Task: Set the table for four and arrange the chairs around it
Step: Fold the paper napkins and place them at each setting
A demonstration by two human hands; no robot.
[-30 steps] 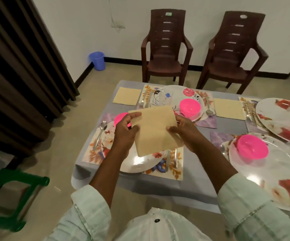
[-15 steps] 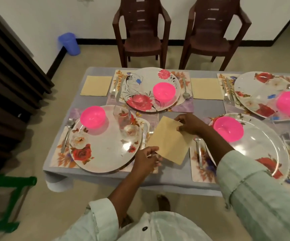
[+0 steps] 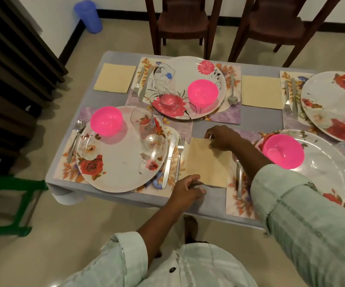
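Note:
A beige napkin (image 3: 206, 162) lies flat on the grey table (image 3: 258, 117) between two near place settings. My left hand (image 3: 187, 190) pinches its near left corner. My right hand (image 3: 222, 137) pinches its far right corner. Left of the napkin sit a fork (image 3: 179, 156), a knife (image 3: 169, 160) and a floral plate (image 3: 115, 158) carrying a pink bowl (image 3: 106, 120) and a glass (image 3: 146, 129). To the right is another plate (image 3: 331, 172) with a pink bowl (image 3: 283, 151) and a spoon (image 3: 238, 179) beside it.
Two far settings have plates, pink bowls, cutlery and napkins (image 3: 115, 78) (image 3: 261, 92). Two brown chairs (image 3: 183, 23) (image 3: 279, 27) stand behind the table near the wall. A blue bin (image 3: 88, 16) is in the corner, a green stool (image 3: 8, 201) at left.
The napkin came down from in front of my chest to lie flat on the table between the near settings. Both hands moved down with it, still at its corners.

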